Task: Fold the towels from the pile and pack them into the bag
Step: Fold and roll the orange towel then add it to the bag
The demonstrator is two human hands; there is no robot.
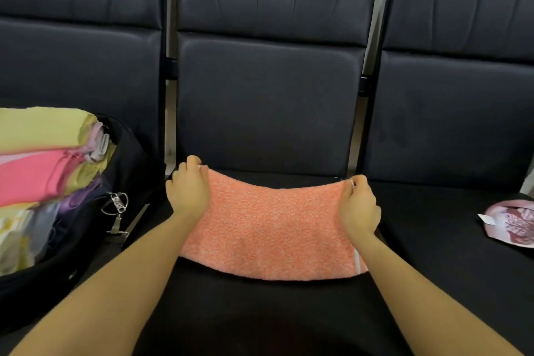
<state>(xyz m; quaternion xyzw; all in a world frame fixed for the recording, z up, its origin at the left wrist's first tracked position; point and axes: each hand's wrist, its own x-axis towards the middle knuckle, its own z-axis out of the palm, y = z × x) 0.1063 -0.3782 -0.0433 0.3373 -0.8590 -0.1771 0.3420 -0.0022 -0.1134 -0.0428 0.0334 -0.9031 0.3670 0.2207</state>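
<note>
While the forearms are reaching in from the near edge, the orange towel (pixel 268 225) is lying spread on the middle seat (pixel 260 312) of the bench, its near edge flat and its far edge lifted. The left hand (pixel 189 188) is pinching the far left corner and the right hand (pixel 358 205) the far right corner — both curled onto the cloth, holding it taut between them. This looks like the start of a fold, with none made yet on this towel. To the left, the black bag (pixel 86 228) is sitting open and already holding a stack of folded towels (pixel 43 159) — so most of the packing seems done. On the right seat a pink towel (pixel 511 224) is waiting, apparently the last one.
</note>
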